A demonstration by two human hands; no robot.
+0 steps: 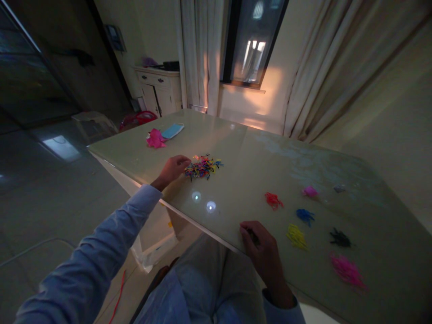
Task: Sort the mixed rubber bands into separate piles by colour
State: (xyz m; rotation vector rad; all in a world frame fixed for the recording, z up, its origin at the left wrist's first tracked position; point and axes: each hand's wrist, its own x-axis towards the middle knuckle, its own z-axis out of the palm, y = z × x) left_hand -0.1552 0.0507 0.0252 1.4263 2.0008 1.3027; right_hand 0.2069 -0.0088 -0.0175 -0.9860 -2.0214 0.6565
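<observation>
A mixed pile of coloured bands [203, 167] lies on the table. At its left edge is my left hand [173, 168], fingers pressed together; what they hold, if anything, is too small to make out. My right hand [259, 245] rests at the table's near edge with curled fingers, its contents hidden. To its right lie separate heaps: red [273, 200], yellow [297, 237], blue [305, 216], black [340, 238] and pink [347, 271].
A crumpled pink item [156, 138] and a blue face mask [173, 131] lie at the table's far left. A small pink item [310, 192] and a clear scrap [339, 188] sit at the right. The near table edge [202, 227] runs before my lap.
</observation>
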